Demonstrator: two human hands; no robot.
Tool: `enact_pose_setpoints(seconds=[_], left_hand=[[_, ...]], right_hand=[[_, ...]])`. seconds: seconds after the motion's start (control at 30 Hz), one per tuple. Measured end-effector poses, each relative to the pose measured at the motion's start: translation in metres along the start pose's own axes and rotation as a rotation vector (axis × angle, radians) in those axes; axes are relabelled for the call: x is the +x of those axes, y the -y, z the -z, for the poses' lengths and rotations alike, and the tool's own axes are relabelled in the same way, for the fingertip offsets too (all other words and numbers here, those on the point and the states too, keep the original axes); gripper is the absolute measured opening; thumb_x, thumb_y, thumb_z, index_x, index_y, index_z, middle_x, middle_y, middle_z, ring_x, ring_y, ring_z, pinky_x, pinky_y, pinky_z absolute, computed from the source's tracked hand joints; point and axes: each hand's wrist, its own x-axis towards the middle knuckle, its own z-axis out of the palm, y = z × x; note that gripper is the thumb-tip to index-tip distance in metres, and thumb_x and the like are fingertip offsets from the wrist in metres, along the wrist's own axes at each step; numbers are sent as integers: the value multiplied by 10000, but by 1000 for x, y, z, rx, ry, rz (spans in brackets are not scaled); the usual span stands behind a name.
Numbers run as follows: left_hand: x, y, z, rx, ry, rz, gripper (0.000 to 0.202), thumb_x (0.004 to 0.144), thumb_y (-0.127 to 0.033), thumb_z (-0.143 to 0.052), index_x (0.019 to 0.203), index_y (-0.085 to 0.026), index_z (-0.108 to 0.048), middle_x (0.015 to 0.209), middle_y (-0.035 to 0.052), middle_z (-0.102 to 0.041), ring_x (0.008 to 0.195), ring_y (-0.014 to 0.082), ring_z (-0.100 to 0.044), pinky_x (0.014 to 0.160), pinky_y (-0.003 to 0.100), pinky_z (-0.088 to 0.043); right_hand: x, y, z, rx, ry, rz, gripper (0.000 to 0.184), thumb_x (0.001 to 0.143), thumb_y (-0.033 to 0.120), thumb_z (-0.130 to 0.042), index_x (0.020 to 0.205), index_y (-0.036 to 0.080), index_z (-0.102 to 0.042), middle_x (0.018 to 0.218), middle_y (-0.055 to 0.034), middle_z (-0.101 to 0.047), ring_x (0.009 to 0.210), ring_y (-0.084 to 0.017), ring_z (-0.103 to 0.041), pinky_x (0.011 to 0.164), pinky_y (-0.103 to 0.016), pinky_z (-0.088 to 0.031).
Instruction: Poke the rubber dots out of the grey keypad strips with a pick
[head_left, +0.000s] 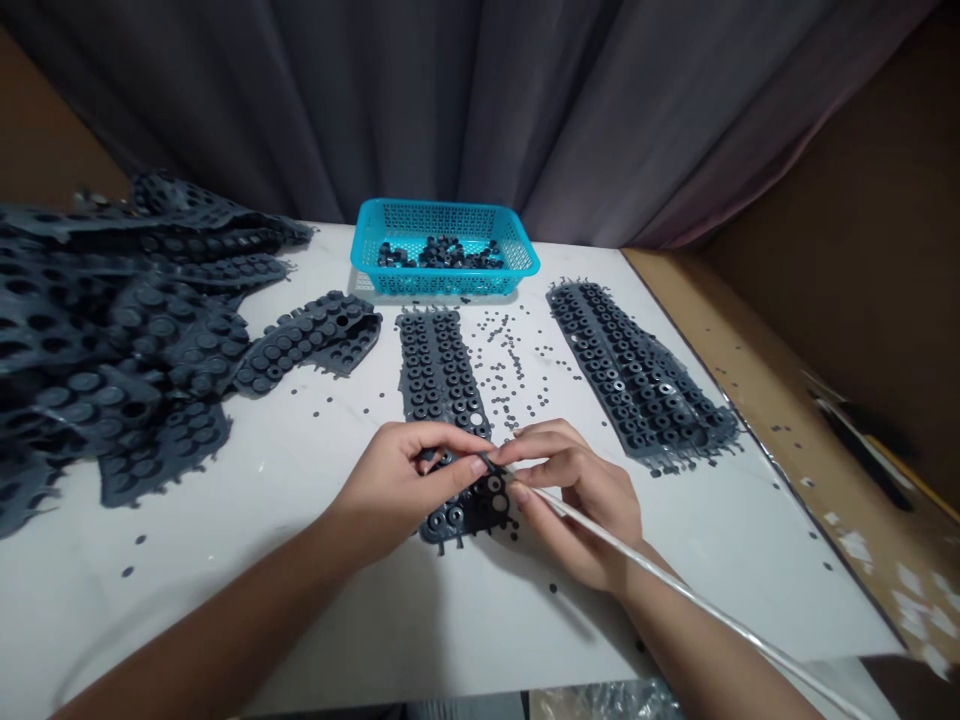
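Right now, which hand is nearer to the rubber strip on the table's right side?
Right. The right hand sits just left of that strip; the left hand is farther left.

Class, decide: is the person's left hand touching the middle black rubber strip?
Touching. The head view shows the left hand pinching the near end of the rubber strip, beside the right hand holding a white stick.

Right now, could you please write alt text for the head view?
The left hand pinches a dark grey ringed rubber strip on a white table; right hand holds a thin white rod to it. A turquoise plastic basket stands behind.
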Motion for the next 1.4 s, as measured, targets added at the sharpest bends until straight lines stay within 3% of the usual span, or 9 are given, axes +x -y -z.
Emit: enact_pose_setpoints(seconds=[0.37,0.5,0.57,0.7,0.87,1.03,1.1,1.23,1.4], left_hand=[[2,-5,7,108,-57,-33,282,782,-381,-664,960,-175,-739,861,62,-725,708,154,-609,610,237,-450],[47,-37,36,319,-348,-271,272,821,-358,-620,1004,-180,-715,985,11,-721,856,131,-613,700,184,-463],[83,-59,53,576,-475,-398,346,890,-338,-466,1019,-116,-699,984,-26,-710,878,88,-590,775,142,-425],[139,-89,74,746,-515,-440,458,893,-317,-348,1064,-26,-658,1057,-42,-681,953,68,-551,836,106,-379],[156,-95,80,870,-487,-467,461,892,-260,-326,1081,33,-628,1071,3,-675,1058,88,-527,998,165,-315],[129,-87,67,968,-365,-512,434,893,-190,-288,1055,-2,-644,1082,29,-627,1090,149,-466,1063,296,-265],[102,-69,48,997,-201,-552,388,893,-185,-317,966,-52,-675,996,47,-628,1020,168,-490,1006,332,-325],[36,-16,11,993,143,-573,174,779,-256,-624,927,-192,-690,912,21,-638,885,188,-525,803,320,-438],[-8,21,0,903,107,-475,194,820,-270,-592,994,-200,-643,1000,56,-627,925,216,-514,810,360,-428]], right_hand=[[-3,-3,2,3,-57,-44,211,782,39,-588,866,226,-537,1010,-73,-681,927,-217,-622,808,-429,-502],[-3,-8,2,-39,-138,-124,166,797,72,-596,825,226,-541,1037,-69,-669,927,-216,-616,811,-423,-489],[-3,-12,2,-66,-142,-139,137,803,100,-601,812,226,-547,1036,-69,-666,917,-215,-616,797,-411,-494],[0,-23,4,-147,-158,-177,78,819,161,-600,794,222,-558,1022,-73,-667,941,-224,-615,827,-412,-483],[5,-36,11,-142,-264,-279,103,828,205,-596,737,206,-548,916,-61,-638,890,-208,-600,826,-392,-455],[6,-38,14,0,-269,-444,111,788,226,-608,702,195,-545,686,8,-564,657,-147,-538,631,-282,-430],[8,-37,15,64,-211,-554,100,769,231,-615,719,194,-538,643,27,-545,589,-126,-500,553,-247,-389],[7,-33,15,202,-82,-718,155,753,287,-657,747,188,-538,616,31,-556,550,-118,-499,514,-234,-370],[-16,-12,5,178,-41,-812,183,776,336,-663,760,179,-569,636,9,-592,552,-124,-512,511,-242,-374]])
